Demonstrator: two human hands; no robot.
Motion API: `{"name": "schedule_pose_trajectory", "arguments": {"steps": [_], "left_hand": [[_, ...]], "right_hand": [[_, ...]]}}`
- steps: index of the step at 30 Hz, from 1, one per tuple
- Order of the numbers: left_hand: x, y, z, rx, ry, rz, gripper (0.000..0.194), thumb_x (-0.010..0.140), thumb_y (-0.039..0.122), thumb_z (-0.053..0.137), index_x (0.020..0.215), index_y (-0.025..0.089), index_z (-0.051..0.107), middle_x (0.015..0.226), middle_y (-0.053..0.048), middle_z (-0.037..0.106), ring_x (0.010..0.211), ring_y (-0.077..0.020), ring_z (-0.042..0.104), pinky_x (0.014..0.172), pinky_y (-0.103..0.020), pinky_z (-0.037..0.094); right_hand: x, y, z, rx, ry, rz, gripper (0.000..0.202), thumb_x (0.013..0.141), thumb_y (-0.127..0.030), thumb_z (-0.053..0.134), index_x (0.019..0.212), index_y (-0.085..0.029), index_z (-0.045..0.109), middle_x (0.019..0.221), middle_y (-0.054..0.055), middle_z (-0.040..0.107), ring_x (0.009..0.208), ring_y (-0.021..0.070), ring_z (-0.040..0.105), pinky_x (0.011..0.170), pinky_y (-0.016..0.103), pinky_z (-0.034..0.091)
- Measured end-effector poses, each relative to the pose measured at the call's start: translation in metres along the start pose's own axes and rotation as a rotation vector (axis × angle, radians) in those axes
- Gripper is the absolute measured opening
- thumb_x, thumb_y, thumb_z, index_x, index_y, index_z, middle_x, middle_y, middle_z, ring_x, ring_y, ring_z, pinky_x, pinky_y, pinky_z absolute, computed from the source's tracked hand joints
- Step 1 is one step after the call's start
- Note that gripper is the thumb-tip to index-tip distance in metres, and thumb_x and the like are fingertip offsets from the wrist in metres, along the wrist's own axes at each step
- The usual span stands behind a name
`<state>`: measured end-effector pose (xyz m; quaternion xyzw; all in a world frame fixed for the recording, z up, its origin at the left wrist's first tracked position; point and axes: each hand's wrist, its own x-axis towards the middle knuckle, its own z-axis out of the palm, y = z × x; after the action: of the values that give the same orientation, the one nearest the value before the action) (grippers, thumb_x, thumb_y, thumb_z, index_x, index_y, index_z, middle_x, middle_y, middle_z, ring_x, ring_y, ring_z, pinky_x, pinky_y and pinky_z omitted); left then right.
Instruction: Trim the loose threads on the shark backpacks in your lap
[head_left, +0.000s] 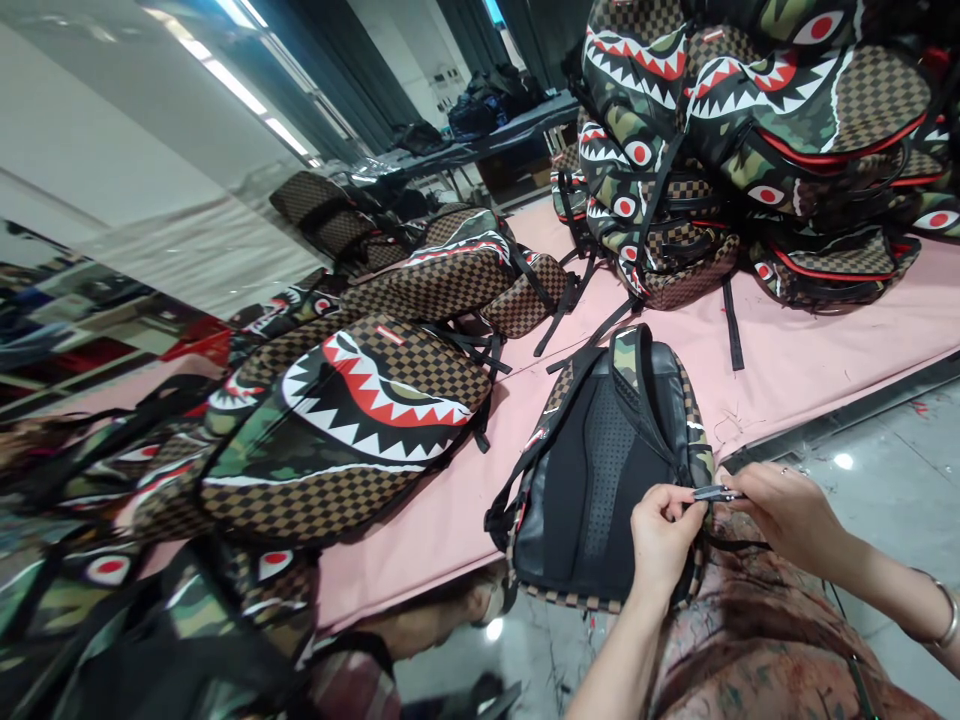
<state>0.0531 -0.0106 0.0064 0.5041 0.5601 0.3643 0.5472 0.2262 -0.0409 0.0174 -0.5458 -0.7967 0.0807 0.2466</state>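
- My right hand (pixel 784 508) is closed round a small, slim, grey metal tool (pixel 721 494) that looks like thread snips.
- My left hand (pixel 666 525) has thumb and forefinger drawn together at the tool's tip; whether a thread or an edge is pinched there is too small to tell.
- Both hands are at the right edge of a backpack with a black padded, perforated back panel and brown checkered sides (pixel 598 500); it lies panel up at the near edge of the pink-covered table (pixel 457 505), close to my lap.
- I judge the step to be close finishing on this bag, probably snipping a loose end.
- As I see it, the move calls for a steady left pinch, with the tip clear of my fingers and of the fabric.
- For labels, a small red rectangular patch with a pale border (pixel 390 334) sits on the checkered, shark-mouthed backpack (pixel 341 430) to the left; I can't make out lettering on it.
- I can read no brand or other writing anywhere.
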Motion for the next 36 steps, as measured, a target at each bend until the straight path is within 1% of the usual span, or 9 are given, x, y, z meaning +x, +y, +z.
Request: {"name": "schedule_pose_trajectory", "arguments": {"steps": [3,8,13,16,19,21,26,31,36], "left_hand": [[0.0000,0.0016,-0.0001,0.004,-0.005,0.001,0.015,0.060,0.027,0.067,0.066,0.013,0.065,0.050,0.005,0.032,0.049,-0.0067,0.029,0.050,-0.021,0.024],[0.0013,0.0019,0.0002,-0.011,0.013,0.002,0.016,0.058,0.028,0.069,0.064,0.014,0.066,0.049,0.004,0.037,0.050,-0.0075,0.034,0.050,-0.020,0.027],[0.0029,0.0010,-0.0006,0.009,0.023,0.008,0.015,0.057,0.027,0.070,0.064,0.015,0.066,0.050,0.003,0.040,0.050,-0.0081,0.037,0.050,-0.021,0.028],[0.0038,0.0006,-0.0008,0.030,0.030,0.014,0.015,0.057,0.027,0.070,0.063,0.014,0.065,0.050,0.003,0.041,0.050,-0.0083,0.037,0.050,-0.021,0.030],[0.0047,0.0005,-0.0001,0.083,0.047,0.022,0.016,0.058,0.027,0.068,0.065,0.014,0.065,0.052,0.003,0.042,0.051,-0.0078,0.038,0.052,-0.020,0.031],[0.0051,0.0009,0.0009,0.115,0.048,0.017,0.016,0.058,0.028,0.067,0.066,0.013,0.065,0.052,0.003,0.042,0.051,-0.0074,0.038,0.052,-0.019,0.032],[0.0055,0.0018,0.0024,0.145,0.018,0.002,0.017,0.060,0.029,0.066,0.066,0.012,0.065,0.052,0.004,0.040,0.051,-0.0070,0.037,0.051,-0.019,0.031],[0.0063,0.0008,0.0023,0.127,-0.026,-0.043,0.019,0.061,0.029,0.065,0.068,0.011,0.064,0.052,0.004,0.038,0.050,-0.0065,0.034,0.050,-0.019,0.029],[0.0059,0.0008,0.0034,0.065,-0.052,-0.057,0.023,0.059,0.032,0.067,0.067,0.011,0.063,0.051,0.004,0.038,0.049,-0.0063,0.033,0.050,-0.019,0.027]], "right_hand": [[0.0000,0.0009,0.0000,-0.025,-0.015,-0.007,0.026,0.092,-0.030,0.035,0.083,-0.018,0.056,0.072,0.003,0.054,0.068,0.0166,0.047,0.061,0.028,0.027],[-0.0008,0.0018,-0.0008,-0.159,-0.008,-0.047,0.017,0.089,-0.023,0.041,0.096,-0.018,0.057,0.076,0.004,0.056,0.071,0.0174,0.048,0.064,0.029,0.027],[0.0011,0.0013,-0.0004,-0.208,0.001,-0.068,0.016,0.087,-0.021,0.044,0.095,-0.019,0.059,0.074,0.004,0.057,0.069,0.0173,0.047,0.064,0.029,0.027],[0.0027,-0.0015,-0.0009,-0.245,0.029,-0.071,0.017,0.086,-0.020,0.045,0.096,-0.017,0.060,0.074,0.004,0.057,0.068,0.0171,0.046,0.063,0.030,0.027],[0.0037,-0.0048,-0.0033,-0.275,0.046,-0.066,0.020,0.084,-0.014,0.046,0.098,-0.017,0.059,0.074,0.003,0.057,0.069,0.0168,0.046,0.063,0.030,0.026],[0.0038,-0.0058,-0.0053,-0.279,0.034,-0.066,0.022,0.081,-0.012,0.048,0.099,-0.017,0.059,0.075,0.003,0.057,0.070,0.0169,0.046,0.064,0.030,0.026],[0.0038,-0.0026,-0.0075,-0.263,0.001,-0.063,0.019,0.078,-0.013,0.054,0.095,-0.019,0.060,0.073,0.002,0.057,0.069,0.0170,0.045,0.064,0.030,0.026],[0.0047,0.0010,-0.0054,-0.229,0.007,-0.055,0.012,0.080,-0.018,0.054,0.091,-0.018,0.060,0.073,0.003,0.057,0.069,0.0173,0.045,0.065,0.029,0.026],[0.0042,0.0024,-0.0035,-0.193,0.019,-0.056,0.009,0.083,-0.021,0.050,0.086,-0.019,0.059,0.071,0.002,0.056,0.068,0.0171,0.045,0.065,0.029,0.027]]}}
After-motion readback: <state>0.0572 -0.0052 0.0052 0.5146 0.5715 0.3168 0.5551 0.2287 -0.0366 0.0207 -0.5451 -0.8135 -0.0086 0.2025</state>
